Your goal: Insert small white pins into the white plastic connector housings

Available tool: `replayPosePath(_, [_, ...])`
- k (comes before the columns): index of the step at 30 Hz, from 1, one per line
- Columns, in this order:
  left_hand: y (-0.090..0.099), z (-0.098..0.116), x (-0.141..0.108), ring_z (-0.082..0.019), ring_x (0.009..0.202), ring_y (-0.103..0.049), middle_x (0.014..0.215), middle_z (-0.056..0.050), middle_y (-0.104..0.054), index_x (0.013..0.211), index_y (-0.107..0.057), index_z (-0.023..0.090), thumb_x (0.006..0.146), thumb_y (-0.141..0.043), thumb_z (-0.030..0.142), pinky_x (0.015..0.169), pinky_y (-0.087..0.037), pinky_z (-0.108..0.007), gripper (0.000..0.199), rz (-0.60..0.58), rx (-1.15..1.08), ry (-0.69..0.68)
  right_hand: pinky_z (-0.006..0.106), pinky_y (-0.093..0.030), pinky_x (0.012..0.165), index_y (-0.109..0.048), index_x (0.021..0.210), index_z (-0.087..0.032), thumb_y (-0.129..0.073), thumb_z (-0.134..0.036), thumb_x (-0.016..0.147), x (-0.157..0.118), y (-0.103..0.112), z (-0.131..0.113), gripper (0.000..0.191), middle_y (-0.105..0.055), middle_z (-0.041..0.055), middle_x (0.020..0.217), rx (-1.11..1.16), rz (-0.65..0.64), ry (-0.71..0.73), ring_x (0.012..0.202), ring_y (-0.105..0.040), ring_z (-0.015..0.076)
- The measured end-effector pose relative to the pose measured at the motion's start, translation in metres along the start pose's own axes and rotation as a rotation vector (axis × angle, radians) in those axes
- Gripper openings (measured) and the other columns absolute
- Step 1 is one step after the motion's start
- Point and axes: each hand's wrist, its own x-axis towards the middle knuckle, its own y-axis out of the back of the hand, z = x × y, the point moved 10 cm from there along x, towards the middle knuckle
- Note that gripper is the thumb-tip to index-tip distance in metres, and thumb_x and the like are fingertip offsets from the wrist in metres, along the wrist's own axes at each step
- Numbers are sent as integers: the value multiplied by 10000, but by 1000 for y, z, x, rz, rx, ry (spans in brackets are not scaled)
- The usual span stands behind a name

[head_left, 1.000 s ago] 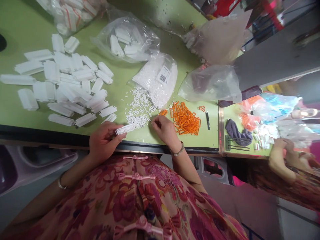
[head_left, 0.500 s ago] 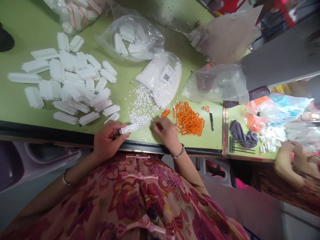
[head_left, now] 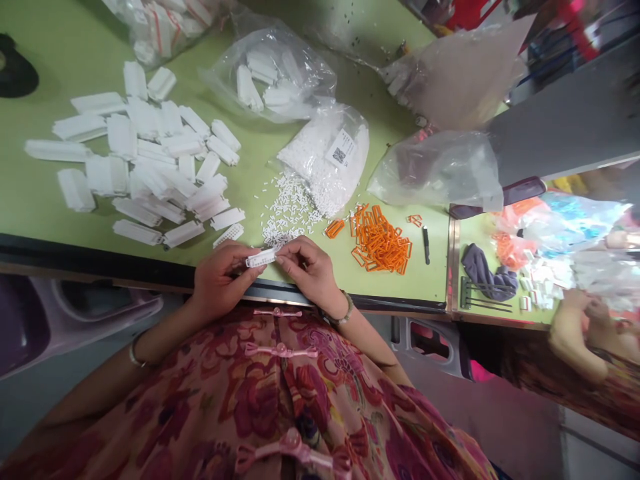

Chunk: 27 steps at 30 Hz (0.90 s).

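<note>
Gripping the white plastic strip (head_left: pixel 261 258), the right hand (head_left: pixel 306 267) has now joined the left hand (head_left: pixel 221 278).

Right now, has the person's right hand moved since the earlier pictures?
Yes: the right hand moved away from the orange plastic frames, toward the left hand, and now touches the white plastic strip it holds.

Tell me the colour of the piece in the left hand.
White: the plastic strip in the left hand shows best in the head view.
</note>
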Motion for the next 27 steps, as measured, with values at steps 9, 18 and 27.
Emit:
replayPosePath(9, [-3,2,-1,-176,725,-732,957,-33,-794,1000,-806,242,891,-781,345,666,-618,-284,152,-66,-15,-36,256,-498,642,-648,1111,-239,-728,-401,1001,-3,-15,23,211,-587,-27,833,170,-107,-197,714,-551,135])
replayPosePath(18, [6,-6,-5,-169,620,-738,905,-9,-775,993,-768,274,866,-827,256,535,-610,-286,141,83,-140,65,323,-551,733,-712,929,-238,-685,-342,1007,-13,73,30,133,-703,28,857,-278,160,-76,736,-624,168])
replayPosePath(27, [3,-4,-3,-159,603,-708,863,-1,-740,991,-766,272,885,-808,279,509,-568,-287,114,77,-137,41,368,-562,813,-738,958,-211,-676,-205,1015,-5,33,37,85,-752,117,963,-595,-26,-77,869,-697,253])
